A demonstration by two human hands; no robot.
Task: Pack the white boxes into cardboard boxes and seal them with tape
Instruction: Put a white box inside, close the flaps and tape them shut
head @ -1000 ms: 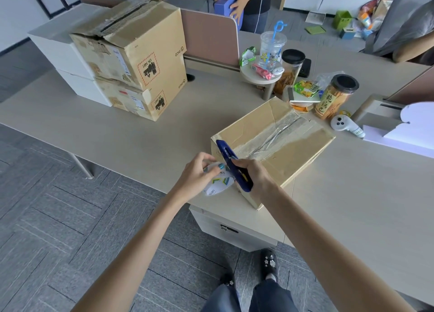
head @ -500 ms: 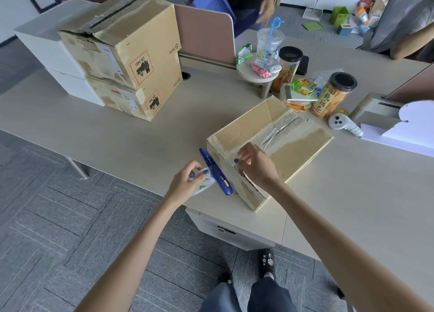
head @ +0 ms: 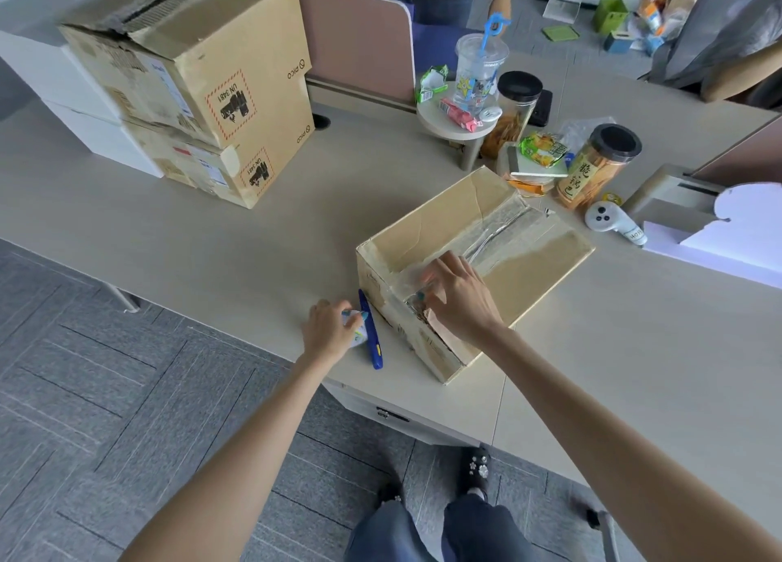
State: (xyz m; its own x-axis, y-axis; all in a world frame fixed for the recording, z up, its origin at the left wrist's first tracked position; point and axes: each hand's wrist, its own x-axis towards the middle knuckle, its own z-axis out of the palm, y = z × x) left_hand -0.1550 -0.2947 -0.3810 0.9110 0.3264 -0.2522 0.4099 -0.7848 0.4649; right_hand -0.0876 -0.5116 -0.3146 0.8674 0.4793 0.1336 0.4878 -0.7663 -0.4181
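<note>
At the tabletop's point(head: 220, 244) far left corner two white boxes point(head: 97, 138) sit stacked, not packed, with two stacked cardboard boxes point(head: 190, 75) just in front of them. At the near edge, the left hand point(head: 328, 333) grips the roll of a blue-handled tape dispenser point(head: 372, 337) that rests on the tabletop, just beside the cardboard box point(head: 533, 273) being sealed. That box sits toward the middle of the near edge, with clear tape point(head: 495, 240) running along its top seam. The right hand point(head: 459, 295) lies on its near end, fingers spread and holding nothing, pressing the tape down where it folds over the edge.

The step looks like finishing this seal. The next move calls for smoothing the tape end flat down the side, then letting go of the dispenser.
</note>
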